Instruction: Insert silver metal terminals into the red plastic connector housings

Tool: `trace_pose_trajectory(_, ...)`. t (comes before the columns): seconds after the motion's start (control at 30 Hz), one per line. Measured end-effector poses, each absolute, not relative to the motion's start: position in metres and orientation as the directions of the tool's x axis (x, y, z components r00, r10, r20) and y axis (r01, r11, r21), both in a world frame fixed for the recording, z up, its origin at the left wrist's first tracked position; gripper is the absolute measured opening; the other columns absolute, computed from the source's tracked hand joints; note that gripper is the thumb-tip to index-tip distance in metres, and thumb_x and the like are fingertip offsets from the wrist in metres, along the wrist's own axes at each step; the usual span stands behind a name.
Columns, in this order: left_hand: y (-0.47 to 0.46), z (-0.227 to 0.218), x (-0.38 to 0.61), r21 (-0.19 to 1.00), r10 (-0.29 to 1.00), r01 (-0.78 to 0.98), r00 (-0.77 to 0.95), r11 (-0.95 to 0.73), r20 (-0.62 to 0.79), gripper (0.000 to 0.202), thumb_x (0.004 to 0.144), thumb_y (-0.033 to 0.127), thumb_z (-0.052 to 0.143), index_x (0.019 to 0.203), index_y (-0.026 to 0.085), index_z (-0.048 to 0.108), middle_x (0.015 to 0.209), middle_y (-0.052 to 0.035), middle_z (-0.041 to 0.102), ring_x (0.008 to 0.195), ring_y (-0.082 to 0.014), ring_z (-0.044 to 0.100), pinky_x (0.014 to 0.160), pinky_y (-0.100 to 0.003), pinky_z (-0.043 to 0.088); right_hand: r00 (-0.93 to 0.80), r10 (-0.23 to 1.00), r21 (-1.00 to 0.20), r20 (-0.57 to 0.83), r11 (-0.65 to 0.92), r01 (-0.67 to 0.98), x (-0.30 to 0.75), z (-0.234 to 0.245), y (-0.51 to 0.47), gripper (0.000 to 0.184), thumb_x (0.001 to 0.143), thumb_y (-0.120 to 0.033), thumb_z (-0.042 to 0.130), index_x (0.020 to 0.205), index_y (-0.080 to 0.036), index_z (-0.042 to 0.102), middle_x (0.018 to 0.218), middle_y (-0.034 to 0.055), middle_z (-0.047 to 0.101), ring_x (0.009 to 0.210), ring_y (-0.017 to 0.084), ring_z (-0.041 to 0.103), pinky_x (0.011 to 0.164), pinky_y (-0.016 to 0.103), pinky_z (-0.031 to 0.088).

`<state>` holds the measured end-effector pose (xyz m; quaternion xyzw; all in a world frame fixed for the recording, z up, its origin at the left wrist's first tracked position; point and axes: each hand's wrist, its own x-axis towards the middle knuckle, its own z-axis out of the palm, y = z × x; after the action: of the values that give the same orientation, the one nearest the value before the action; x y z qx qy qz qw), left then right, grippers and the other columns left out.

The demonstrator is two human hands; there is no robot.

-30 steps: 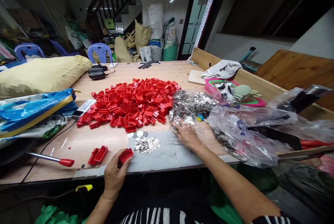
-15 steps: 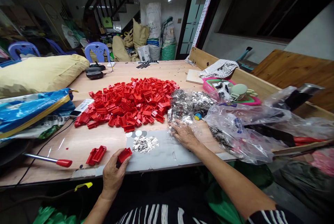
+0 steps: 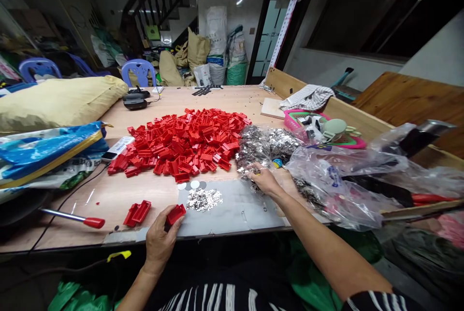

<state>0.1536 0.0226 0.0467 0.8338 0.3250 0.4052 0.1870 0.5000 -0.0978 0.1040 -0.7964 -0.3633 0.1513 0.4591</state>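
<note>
My left hand [image 3: 161, 238], at the table's front edge, grips a red plastic box-shaped part [image 3: 176, 215] between thumb and fingers. Close by on its left lie a few more red parts [image 3: 137, 213]. My right hand [image 3: 265, 180] has its fingers curled at the near end of a clear plastic bag [image 3: 253, 144] full of small flat metal pieces; its fingertips are partly hidden there. Between the hands, a little heap of shiny metal pieces [image 3: 204, 199] lies on a grey sheet [image 3: 235, 209]. Behind is a large pile of red parts [image 3: 188, 142].
A rod with a red knob [image 3: 93, 222] juts in at left, near a blue sack [image 3: 50, 149]. At right are a crumpled plastic bag [image 3: 337, 180], a pink basket [image 3: 357, 143] and a wooden board edge [image 3: 357, 115]. A phone-like device [image 3: 119, 148] lies left of the pile.
My right hand has gone from lying extended on the bag's near end to curled fingers there. The left hand still holds the red part. The whole view has shifted slightly.
</note>
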Motion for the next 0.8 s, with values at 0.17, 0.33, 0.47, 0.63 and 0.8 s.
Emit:
trace_pose_trajectory(0.17, 0.022, 0.047, 0.153, 0.591, 0.707, 0.392, 0.453, -0.705, 0.543, 0.037, 0.084, 0.039, 0.061, 0.115, 0.020, 0.058, 0.107, -0.0082, 0.070, 0.097, -0.0233, 0.068, 0.084, -0.035, 0.055, 0.727, 0.687, -0.974, -0.012, -0.172, 0.146, 0.490, 0.114, -0.100, 0.030, 0.069, -0.046, 0.061, 0.083, -0.020, 0.056, 0.061, -0.0036, 0.054, 0.048, 0.012, 0.047, 0.044, 0.024, 0.040)
trace_pose_trajectory(0.33, 0.023, 0.047, 0.153, 0.596, 0.713, 0.396, 0.457, -0.698, 0.531, 0.037, 0.084, 0.039, 0.062, 0.115, 0.019, 0.058, 0.107, -0.0084, 0.070, 0.097, -0.0228, 0.068, 0.085, -0.035, 0.054, 0.733, 0.679, -0.999, -0.036, -0.028, -0.023, 0.477, 0.129, -0.107, 0.032, 0.067, -0.049, 0.066, 0.078, -0.021, 0.054, 0.065, -0.0017, 0.056, 0.051, 0.013, 0.051, 0.043, 0.024, 0.042)
trace_pose_trajectory(0.47, 0.023, 0.046, 0.152, 0.600, 0.714, 0.394, 0.463, -0.697, 0.525, 0.037, 0.084, 0.038, 0.062, 0.116, 0.019, 0.058, 0.108, -0.0083, 0.070, 0.099, -0.0225, 0.067, 0.087, -0.035, 0.053, 0.756, 0.655, -0.999, -0.024, 0.004, -0.035, 0.465, 0.124, -0.114, 0.034, 0.069, -0.048, 0.066, 0.083, -0.021, 0.054, 0.068, -0.0028, 0.055, 0.050, 0.011, 0.049, 0.044, 0.024, 0.042)
trace_pose_trajectory(0.63, 0.023, 0.047, 0.153, 0.604, 0.722, 0.401, 0.451, -0.689, 0.524, 0.038, 0.083, 0.040, 0.062, 0.115, 0.019, 0.058, 0.107, -0.0079, 0.070, 0.097, -0.0229, 0.068, 0.084, -0.035, 0.054, 0.820, 0.567, -0.992, 0.080, -0.034, 0.120, 0.450, 0.102, -0.118, 0.034, 0.072, -0.046, 0.064, 0.091, -0.020, 0.055, 0.075, -0.0015, 0.057, 0.061, 0.014, 0.053, 0.057, 0.027, 0.046)
trace_pose_trajectory(0.8, 0.022, 0.049, 0.153, 0.598, 0.716, 0.397, 0.451, -0.696, 0.533, 0.037, 0.084, 0.040, 0.062, 0.115, 0.020, 0.058, 0.107, -0.0081, 0.070, 0.097, -0.0231, 0.068, 0.083, -0.035, 0.054, 0.833, 0.489, -0.932, 0.259, -0.100, 0.348, 0.430, 0.090, -0.120, 0.022, 0.077, -0.037, 0.060, 0.091, -0.021, 0.057, 0.094, 0.0056, 0.060, 0.095, 0.023, 0.055, 0.090, 0.040, 0.042)
